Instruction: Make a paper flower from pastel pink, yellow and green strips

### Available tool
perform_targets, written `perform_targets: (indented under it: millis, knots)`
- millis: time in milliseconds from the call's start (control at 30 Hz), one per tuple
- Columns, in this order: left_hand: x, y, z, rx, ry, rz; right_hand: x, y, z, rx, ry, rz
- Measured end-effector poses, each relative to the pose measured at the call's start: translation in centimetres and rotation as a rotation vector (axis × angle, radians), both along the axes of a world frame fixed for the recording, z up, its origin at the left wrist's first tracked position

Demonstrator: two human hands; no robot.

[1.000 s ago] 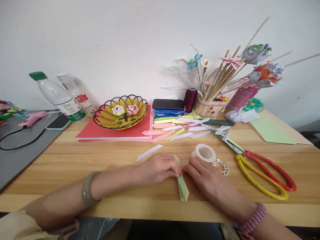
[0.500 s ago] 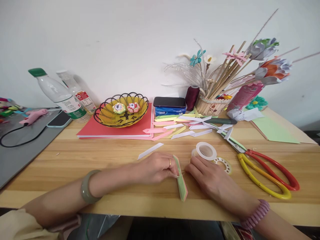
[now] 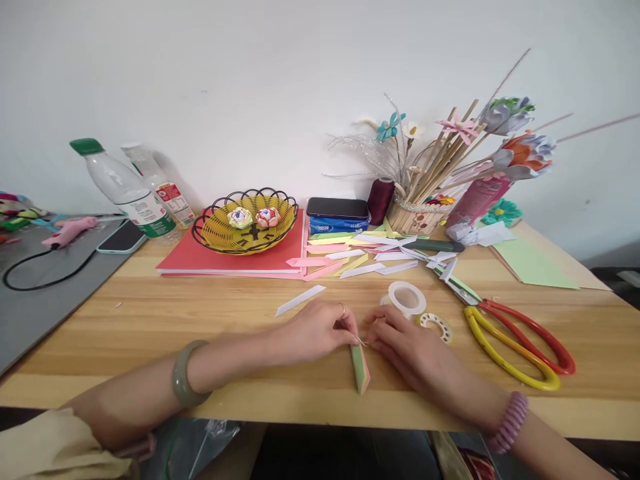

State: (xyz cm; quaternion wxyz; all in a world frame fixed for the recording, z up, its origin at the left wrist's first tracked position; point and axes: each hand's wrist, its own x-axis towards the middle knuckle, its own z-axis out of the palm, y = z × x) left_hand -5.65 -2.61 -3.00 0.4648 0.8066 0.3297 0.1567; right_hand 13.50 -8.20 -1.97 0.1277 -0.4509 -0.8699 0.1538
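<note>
1. A person's two bare hands work above a wooden table (image 3: 225, 307), near its front edge; a green bangle is on the left wrist, a purple coil band on the right.
2. The left hand (image 3: 320, 327) is closed, thumb and fingers pinching a bundle (image 3: 359, 372) of folded green and pink paper; the bundle hangs between the hands, its lower end slanting toward the viewer.
3. The right hand (image 3: 405, 337) has curled fingers just beside the bundle; a thin thread (image 3: 362, 341) shows between the two hands' fingertips, but whether the right hand grips it, I cannot tell.
4. Just beyond the right hand are a large tape roll (image 3: 419, 304) and a small roll (image 3: 447, 328); farther right lie scissors (image 3: 467, 295) with red and yellow handles.
5. Beyond the left hand lies a white strip (image 3: 300, 301); behind it, a yellow basket (image 3: 213, 230) holds two paper flowers (image 3: 269, 217).
</note>
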Motion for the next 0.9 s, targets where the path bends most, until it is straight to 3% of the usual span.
perform_targets:
  millis: [133,233,600,900]
  knots:
    - [0.4,-0.3,0.2,-0.04,-0.014,0.09,-0.1,0.0,1.0,-0.213,0.079,-0.023]
    - [0.7,-0.6,0.2,0.015,-0.012,0.115,-0.2,0.1,1.8,-0.313,0.08,-0.048]
    - [0.6,-1.3,1.0,0.285,0.038,0.016,0.1,0.9,2.2,-0.527,0.153,-0.119]
    - [0.9,-1.6,0.4,0.545,0.108,-0.059,-0.3,2.0,2.4,-0.636,0.133,-0.197]
